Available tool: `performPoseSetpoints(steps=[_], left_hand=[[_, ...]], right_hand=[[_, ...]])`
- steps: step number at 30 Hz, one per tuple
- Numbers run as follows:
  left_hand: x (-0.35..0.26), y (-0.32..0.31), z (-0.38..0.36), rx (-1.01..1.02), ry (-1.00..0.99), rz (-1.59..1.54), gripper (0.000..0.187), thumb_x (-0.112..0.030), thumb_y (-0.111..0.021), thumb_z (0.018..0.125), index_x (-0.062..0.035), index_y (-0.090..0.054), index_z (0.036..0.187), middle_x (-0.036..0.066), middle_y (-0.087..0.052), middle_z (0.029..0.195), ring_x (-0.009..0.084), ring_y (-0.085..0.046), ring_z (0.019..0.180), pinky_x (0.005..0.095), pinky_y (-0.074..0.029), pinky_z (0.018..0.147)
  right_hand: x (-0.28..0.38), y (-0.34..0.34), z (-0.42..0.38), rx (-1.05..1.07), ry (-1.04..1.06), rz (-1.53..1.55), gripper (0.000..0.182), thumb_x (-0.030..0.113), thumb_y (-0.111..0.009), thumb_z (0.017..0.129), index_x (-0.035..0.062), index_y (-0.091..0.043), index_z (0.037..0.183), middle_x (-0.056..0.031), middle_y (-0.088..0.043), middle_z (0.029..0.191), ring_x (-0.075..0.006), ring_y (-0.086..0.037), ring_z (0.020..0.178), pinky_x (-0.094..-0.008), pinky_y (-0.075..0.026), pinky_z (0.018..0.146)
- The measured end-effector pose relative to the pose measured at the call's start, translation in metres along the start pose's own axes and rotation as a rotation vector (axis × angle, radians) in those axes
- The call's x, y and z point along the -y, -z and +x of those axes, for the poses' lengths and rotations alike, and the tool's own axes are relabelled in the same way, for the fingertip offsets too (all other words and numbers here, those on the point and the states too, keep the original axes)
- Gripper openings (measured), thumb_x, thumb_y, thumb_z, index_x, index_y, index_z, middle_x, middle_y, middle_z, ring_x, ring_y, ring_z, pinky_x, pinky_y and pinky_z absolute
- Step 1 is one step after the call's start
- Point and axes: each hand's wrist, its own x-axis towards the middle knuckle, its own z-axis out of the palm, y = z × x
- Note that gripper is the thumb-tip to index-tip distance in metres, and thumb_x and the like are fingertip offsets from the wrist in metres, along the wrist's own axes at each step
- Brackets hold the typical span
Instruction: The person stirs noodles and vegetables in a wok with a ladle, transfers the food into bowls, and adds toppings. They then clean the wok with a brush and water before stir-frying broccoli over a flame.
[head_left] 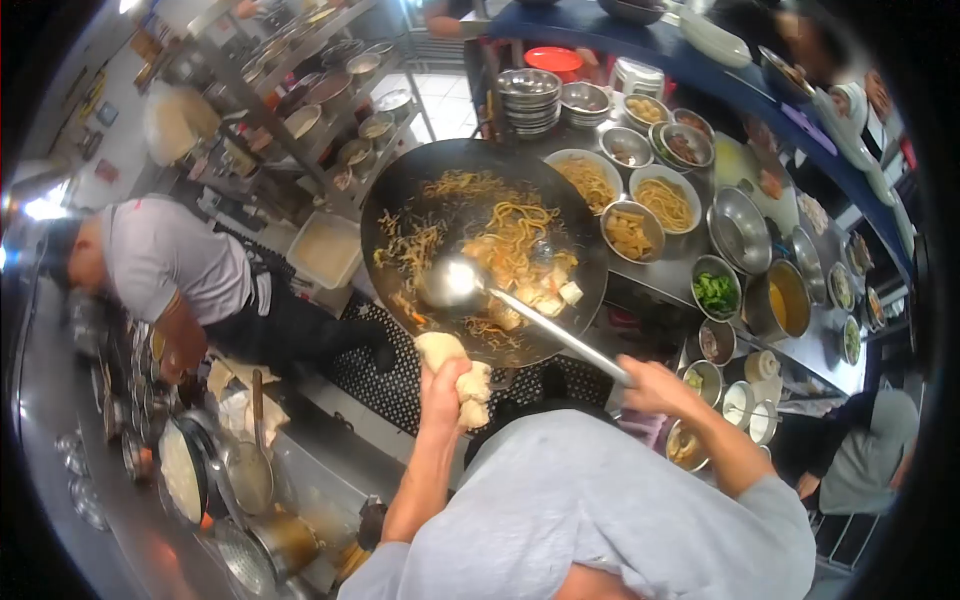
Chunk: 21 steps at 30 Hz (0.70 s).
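Note:
A large black wok holds yellow noodles with pieces of tofu and vegetable. My left hand grips the wok's near rim through a folded pale cloth. My right hand is closed on the long handle of a steel ladle, whose bowl rests in the noodles near the wok's middle. My grey sleeves fill the bottom of the view.
Steel bowls of noodles, tofu, greens and sauces crowd the counter right of the wok. Stacked bowls stand behind. A person in a grey shirt bends at the left by pans and a shelf rack.

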Motion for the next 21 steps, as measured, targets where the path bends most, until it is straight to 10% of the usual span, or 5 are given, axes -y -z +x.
performPoseSetpoints(steps=[4,12,16,21], left_hand=[[-0.003,0.014,-0.004,0.008,0.068,-0.051,0.044,-0.003,-0.053,0.079,-0.0035,-0.042,0.122,0.015,-0.058,0.09,0.0239,-0.062,0.064,0.0335,-0.054,0.051],[0.002,0.004,-0.011,0.019,0.062,0.006,0.044,-0.003,-0.054,0.078,-0.003,-0.044,0.121,0.012,-0.056,0.091,0.0232,-0.063,0.068,0.0331,-0.054,0.052],[-0.007,-0.006,0.0,0.064,0.042,0.011,0.041,-0.004,-0.053,0.078,-0.0033,-0.044,0.118,0.012,-0.056,0.09,0.0225,-0.061,0.065,0.0327,-0.054,0.051],[-0.014,-0.007,0.006,0.1,0.089,0.034,0.038,-0.006,-0.053,0.079,-0.0031,-0.044,0.115,0.013,-0.057,0.087,0.0227,-0.061,0.063,0.032,-0.053,0.05]], right_hand=[[-0.126,0.027,-0.033,-0.508,0.025,-0.462,0.033,0.008,-0.062,0.074,0.0099,-0.054,0.106,-0.021,-0.064,0.082,-0.04,-0.064,0.078,-0.0494,-0.05,0.067],[0.003,0.048,0.029,-0.345,-0.165,0.143,0.034,0.008,-0.056,0.075,0.0,-0.053,0.108,-0.0281,-0.064,0.087,-0.0483,-0.061,0.087,-0.052,-0.049,0.076],[-0.03,-0.001,-0.025,-0.16,-0.173,-0.102,0.027,0.008,-0.056,0.075,0.0038,-0.054,0.102,-0.025,-0.065,0.085,-0.0442,-0.064,0.084,-0.0518,-0.05,0.072],[-0.108,0.045,-0.075,-0.585,-0.201,-0.504,0.022,0.006,-0.061,0.075,0.0114,-0.054,0.095,-0.015,-0.062,0.072,-0.0384,-0.064,0.072,-0.0502,-0.048,0.062]])
